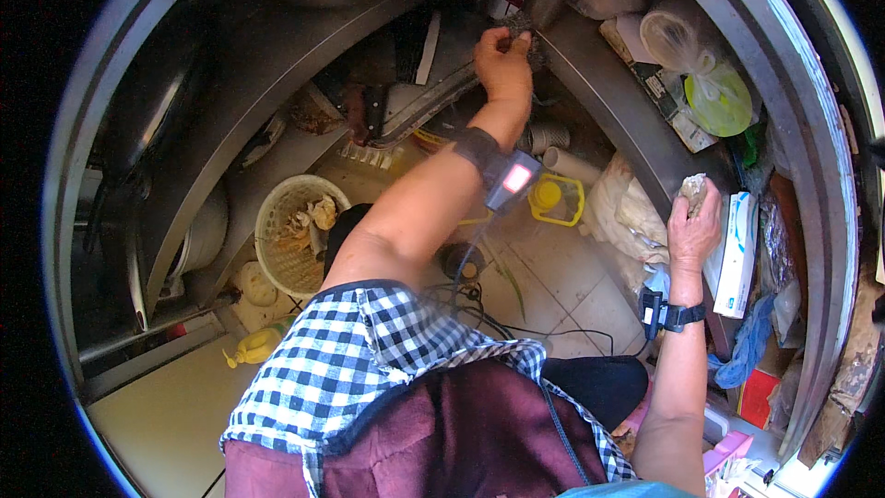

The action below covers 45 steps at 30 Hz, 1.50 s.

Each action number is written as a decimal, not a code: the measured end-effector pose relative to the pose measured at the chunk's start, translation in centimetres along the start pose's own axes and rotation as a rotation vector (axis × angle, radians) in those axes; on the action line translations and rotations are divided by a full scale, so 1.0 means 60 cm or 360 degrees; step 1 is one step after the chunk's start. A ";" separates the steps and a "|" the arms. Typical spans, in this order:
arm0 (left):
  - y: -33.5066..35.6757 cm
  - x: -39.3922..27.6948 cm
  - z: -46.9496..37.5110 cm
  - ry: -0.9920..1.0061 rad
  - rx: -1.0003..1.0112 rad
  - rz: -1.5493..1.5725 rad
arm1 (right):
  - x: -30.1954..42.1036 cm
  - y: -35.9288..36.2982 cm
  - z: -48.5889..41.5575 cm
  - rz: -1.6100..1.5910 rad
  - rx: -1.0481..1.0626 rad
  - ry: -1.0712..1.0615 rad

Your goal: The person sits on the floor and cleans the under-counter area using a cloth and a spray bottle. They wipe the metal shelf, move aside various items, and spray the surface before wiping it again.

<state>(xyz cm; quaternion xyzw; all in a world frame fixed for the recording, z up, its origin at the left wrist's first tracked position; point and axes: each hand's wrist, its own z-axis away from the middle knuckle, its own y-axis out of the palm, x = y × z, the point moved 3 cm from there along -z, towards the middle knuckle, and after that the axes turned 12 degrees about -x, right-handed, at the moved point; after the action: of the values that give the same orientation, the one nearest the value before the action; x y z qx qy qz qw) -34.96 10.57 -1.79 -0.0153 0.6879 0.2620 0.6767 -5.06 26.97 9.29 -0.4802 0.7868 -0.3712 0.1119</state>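
Note:
My left hand reaches far forward to the corner of the dark metal frame. Its fingers curl on a grey, fuzzy scouring pad, partly hidden by the hand. Off to the right, my right hand grips a whitish, crumpled wad beside the right metal beam; its material is unclear. Close to that hand stands a white and blue carton. Both wrists carry black straps with small devices.
Below on the tiled floor are a white plastic basket of scraps, a yellow-rimmed container and loose black cables. A brown-handled blade lies at the rack. Plastic-bagged items sit at the right.

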 end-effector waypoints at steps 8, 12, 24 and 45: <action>-0.014 -0.074 0.116 0.0222 0.0449 -0.0297 | -0.002 -0.001 0.001 0.0044 0.0067 0.0037; -0.003 -0.056 0.047 0.0039 0.0026 -0.0032 | -0.006 0.002 0.002 0.0040 -0.0024 -0.0025; -0.010 -0.060 0.066 0.0052 0.0232 0.0087 | 0.001 0.000 -0.001 0.0057 -0.0010 -0.0009; 0.016 -0.069 0.052 0.0288 -0.0004 -0.0004 | -0.016 0.002 -0.006 -0.0144 -0.0032 0.0366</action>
<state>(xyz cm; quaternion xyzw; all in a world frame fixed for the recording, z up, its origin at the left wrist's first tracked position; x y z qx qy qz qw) -32.11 11.23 2.60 -0.0407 0.7459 0.2596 0.6121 -4.88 27.98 9.29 -0.4705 0.7757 -0.4205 -0.0007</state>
